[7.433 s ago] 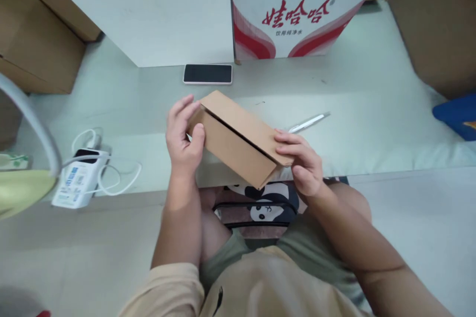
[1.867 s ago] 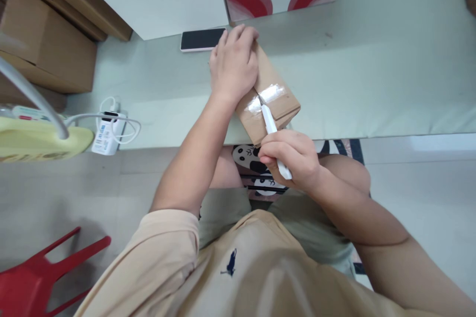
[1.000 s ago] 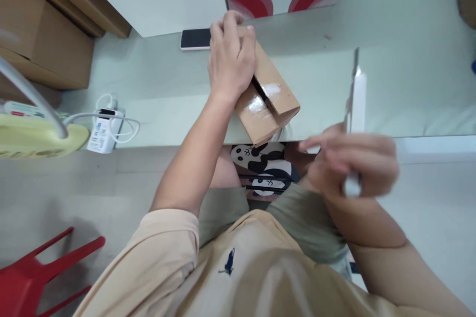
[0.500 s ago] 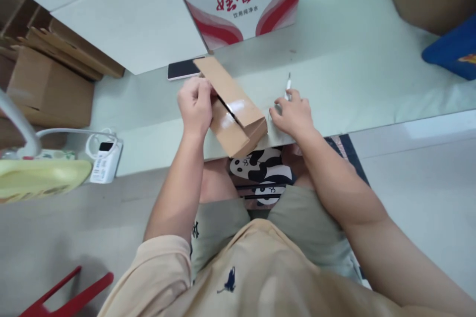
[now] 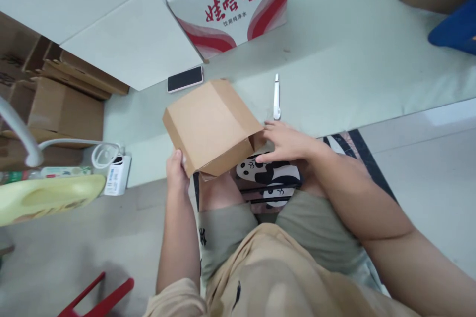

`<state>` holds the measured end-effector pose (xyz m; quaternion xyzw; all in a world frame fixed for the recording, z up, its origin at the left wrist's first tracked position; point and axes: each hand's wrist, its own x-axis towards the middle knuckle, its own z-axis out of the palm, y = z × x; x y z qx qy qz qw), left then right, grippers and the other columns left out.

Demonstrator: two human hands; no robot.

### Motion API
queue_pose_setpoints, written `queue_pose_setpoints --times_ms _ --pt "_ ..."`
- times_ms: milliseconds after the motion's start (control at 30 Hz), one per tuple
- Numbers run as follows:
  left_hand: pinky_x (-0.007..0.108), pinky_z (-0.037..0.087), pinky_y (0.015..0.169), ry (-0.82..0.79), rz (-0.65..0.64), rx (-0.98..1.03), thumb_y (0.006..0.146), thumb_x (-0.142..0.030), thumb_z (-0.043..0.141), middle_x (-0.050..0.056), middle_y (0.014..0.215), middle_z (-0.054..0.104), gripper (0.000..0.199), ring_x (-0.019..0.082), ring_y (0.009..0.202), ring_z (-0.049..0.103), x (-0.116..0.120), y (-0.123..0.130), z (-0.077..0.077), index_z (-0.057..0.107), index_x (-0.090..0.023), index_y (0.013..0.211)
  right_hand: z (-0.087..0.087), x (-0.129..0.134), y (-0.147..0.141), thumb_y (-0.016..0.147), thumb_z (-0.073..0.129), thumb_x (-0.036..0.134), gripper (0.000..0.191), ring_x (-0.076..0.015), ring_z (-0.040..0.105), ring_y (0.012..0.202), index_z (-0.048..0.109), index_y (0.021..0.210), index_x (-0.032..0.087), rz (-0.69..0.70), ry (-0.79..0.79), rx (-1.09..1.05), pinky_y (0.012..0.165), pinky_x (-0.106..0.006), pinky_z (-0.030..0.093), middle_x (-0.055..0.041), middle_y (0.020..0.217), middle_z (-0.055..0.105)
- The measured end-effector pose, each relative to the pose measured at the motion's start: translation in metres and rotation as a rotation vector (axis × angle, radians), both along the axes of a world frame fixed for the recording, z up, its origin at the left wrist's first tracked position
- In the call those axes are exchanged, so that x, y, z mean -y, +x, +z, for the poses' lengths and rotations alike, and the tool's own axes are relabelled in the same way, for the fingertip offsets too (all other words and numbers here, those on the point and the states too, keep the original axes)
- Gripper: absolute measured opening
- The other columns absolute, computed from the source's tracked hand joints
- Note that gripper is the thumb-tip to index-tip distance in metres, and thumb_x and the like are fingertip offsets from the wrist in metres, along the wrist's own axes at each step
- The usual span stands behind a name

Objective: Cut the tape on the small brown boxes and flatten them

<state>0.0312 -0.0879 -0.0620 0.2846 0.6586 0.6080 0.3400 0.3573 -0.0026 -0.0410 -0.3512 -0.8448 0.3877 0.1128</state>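
A small brown cardboard box (image 5: 211, 121) is tilted over the front edge of the table, with flaps standing out at its sides. My left hand (image 5: 177, 170) is closed on its lower left edge, thumb on top. At the box's right corner, my right hand (image 5: 284, 142) has its fingers apart, and the fingertips touch or nearly touch a flap there. Just beyond that hand, a white utility knife (image 5: 276, 99) lies on the pale green tabletop (image 5: 334, 74). A phone (image 5: 185, 79) rests behind the box, dark screen up.
A white and red carton (image 5: 234, 15) stands at the back beside white boxes (image 5: 134, 39). Brown cartons (image 5: 67, 109) are stacked at left, near a white device with a cable (image 5: 118, 176). A blue object (image 5: 455, 32) is at far right. A red stool (image 5: 100, 297) stands lower left.
My right hand has let go of the utility knife and moved to the box. My left hand has shifted down and left, and the box has turned, with its flaps now spread.
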Motion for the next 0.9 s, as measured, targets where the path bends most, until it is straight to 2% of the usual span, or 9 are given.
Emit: queue_pose_setpoints --times_ms 133,267,367,467,567,633,700,800,900 --pt "0.031 0.058 0.078 -0.003 0.041 -0.031 0.062 -0.068 0.084 0.008 0.089 0.076 0.056 0.020 0.084 0.072 -0.010 0.010 -0.007 0.074 -0.016 0.080 -0.006 0.000 -0.007 0.077 0.073 0.065 0.070 -0.0400 0.051 0.135 0.061 0.126 0.018 -0.143 0.133 -0.201 0.116 -0.063 0.039 -0.0222 0.149 0.053" --pt "0.029 0.057 0.079 0.137 0.102 0.002 0.067 -0.067 0.081 0.004 0.081 0.072 0.051 0.018 0.083 0.070 -0.021 0.027 0.002 0.071 -0.019 0.077 -0.015 -0.007 -0.018 0.086 0.062 0.052 0.055 -0.0329 0.064 0.117 0.054 0.127 0.017 -0.134 -0.024 -0.378 0.100 -0.054 0.054 -0.0198 0.134 0.064" --pt "0.032 0.056 0.093 0.209 -0.037 0.098 0.067 -0.075 0.075 0.006 0.100 0.075 0.059 0.023 0.104 0.071 -0.019 0.036 0.010 0.073 -0.022 0.094 -0.021 -0.011 -0.026 0.085 0.057 0.045 0.049 -0.0321 0.066 0.113 0.055 0.122 0.014 -0.249 -0.129 -0.387 0.098 -0.052 0.054 -0.0201 0.126 0.068" --pt "0.034 0.054 0.098 0.230 -0.157 0.084 0.053 -0.076 0.084 0.008 0.114 0.074 0.072 0.026 0.113 0.069 -0.014 0.039 0.010 0.071 -0.025 0.102 -0.021 -0.013 -0.030 0.077 0.067 0.046 0.061 -0.0324 0.066 0.112 0.055 0.127 0.013 -0.438 -0.114 -0.369 0.097 -0.050 0.053 -0.0185 0.124 0.068" --pt "0.033 0.053 0.098 0.263 -0.087 -0.004 0.048 -0.070 0.091 0.007 0.110 0.073 0.074 0.025 0.112 0.069 -0.014 0.039 0.005 0.067 -0.026 0.104 -0.015 -0.011 -0.029 0.068 0.077 0.050 0.078 -0.0317 0.067 0.104 0.054 0.134 0.016 -0.611 -0.069 -0.370 0.092 -0.049 0.054 -0.0135 0.114 0.072" --pt "0.032 0.053 0.098 0.263 -0.038 -0.084 0.053 -0.068 0.090 0.006 0.106 0.073 0.071 0.023 0.109 0.070 -0.015 0.038 0.002 0.066 -0.024 0.104 -0.011 -0.009 -0.026 0.071 0.074 0.054 0.064 -0.0300 0.068 0.098 0.064 0.122 0.017 -0.636 -0.077 -0.415 0.089 -0.047 0.054 -0.0113 0.104 0.074" --pt "0.031 0.053 0.095 0.220 -0.020 -0.155 0.058 -0.063 0.090 0.005 0.103 0.073 0.065 0.022 0.104 0.070 -0.014 0.035 0.002 0.067 -0.023 0.103 -0.009 -0.007 -0.023 0.077 0.068 0.057 0.047 -0.0273 0.069 0.096 0.070 0.103 0.018 -0.590 -0.117 -0.516 0.089 -0.043 0.053 -0.0102 0.100 0.075" --pt "0.029 0.054 0.084 0.112 -0.056 -0.153 0.059 -0.056 0.092 0.005 0.095 0.074 0.059 0.019 0.090 0.071 -0.009 0.031 0.004 0.068 -0.023 0.101 -0.011 -0.008 -0.023 0.081 0.062 0.063 0.046 -0.0228 0.067 0.090 0.070 0.091 0.019 -0.553 -0.193 -0.655 0.084 -0.038 0.053 -0.0077 0.095 0.074" --pt "0.031 0.053 0.074 0.080 -0.084 -0.038 0.067 -0.060 0.081 0.004 0.085 0.073 0.047 0.022 0.084 0.070 0.000 0.026 0.004 0.072 -0.023 0.095 -0.013 -0.011 -0.023 0.084 0.057 0.065 0.047 -0.0191 0.062 0.080 0.066 0.085 0.020 -0.660 -0.183 -0.687 0.076 -0.035 0.052 -0.0042 0.083 0.068"
